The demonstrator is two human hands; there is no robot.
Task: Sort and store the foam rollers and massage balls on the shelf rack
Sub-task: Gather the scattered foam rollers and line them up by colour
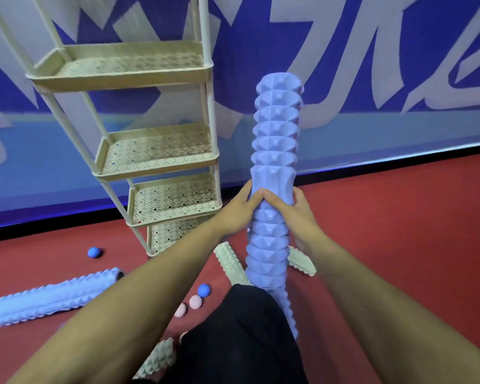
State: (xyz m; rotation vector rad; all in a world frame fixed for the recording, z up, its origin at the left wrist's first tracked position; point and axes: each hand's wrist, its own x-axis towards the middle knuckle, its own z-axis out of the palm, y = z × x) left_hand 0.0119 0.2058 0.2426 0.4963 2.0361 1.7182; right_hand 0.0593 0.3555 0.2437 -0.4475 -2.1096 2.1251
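Held upright, purple roller (275, 151) between both hands (263, 212).

All four tiers of the shelf rack (155, 156) lie bare and open from the front. On the floor (399, 217), rollers and spiky balls (94, 252) crowd its foot; the right side stays open.

The red floor (385, 231) under me carries the cream shelf rack (161, 151), whose perforated tiers I see bare. On the floor lie a lilac foam roller (50, 297), pale green rollers (230, 263), a blue spiky ball (94, 252) near the rack, and another blue ball (203, 290) just beside two pink balls (195, 302).
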